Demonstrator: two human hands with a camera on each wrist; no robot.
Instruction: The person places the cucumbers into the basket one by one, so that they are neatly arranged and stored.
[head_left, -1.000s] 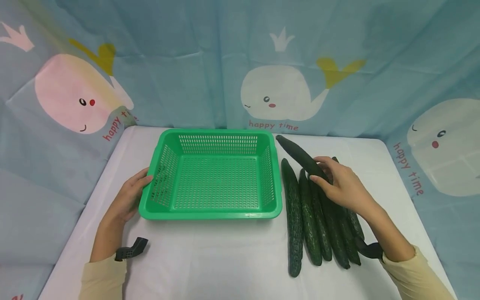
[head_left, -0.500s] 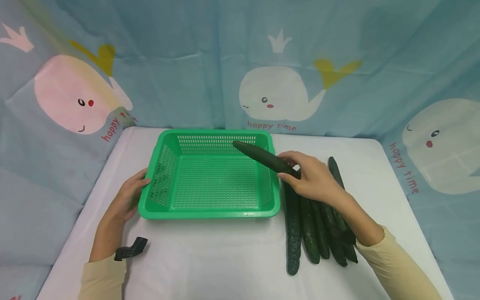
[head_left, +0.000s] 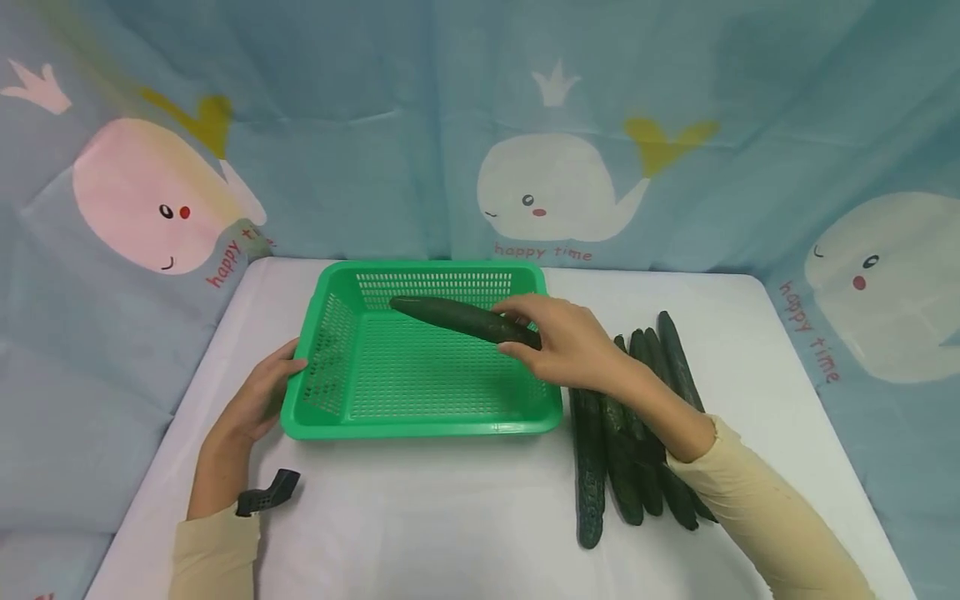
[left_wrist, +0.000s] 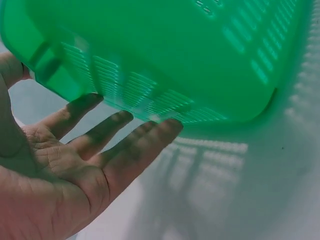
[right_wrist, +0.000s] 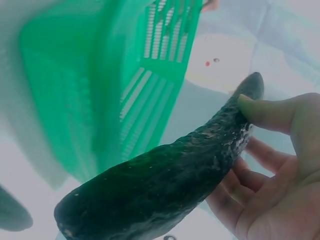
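Observation:
A dark green cucumber (head_left: 448, 317) hangs above the right half of the green plastic basket (head_left: 420, 430), its free end pointing left. My right hand (head_left: 572, 343) pinches its right end between thumb and fingers. In the right wrist view the held cucumber (right_wrist: 160, 180) shows its bumpy skin beside the basket's wall. At the basket's left side, my left hand (head_left: 262, 390) holds the rim with the thumb over it. The left wrist view shows this hand's fingers (left_wrist: 135, 155) spread along the outside of the perforated wall. Inside the basket nothing lies on the visible floor.
Several more cucumbers (head_left: 590, 475) lie side by side on the white tabletop (head_left: 420, 525), right of the basket; my right forearm covers part of them. A blue curtain (head_left: 375, 167) with printed whales stands behind and around the table.
My right hand has carried the cucumber leftward from over the row to over the basket, and the cucumber has turned closer to level. The left hand and basket have stayed put.

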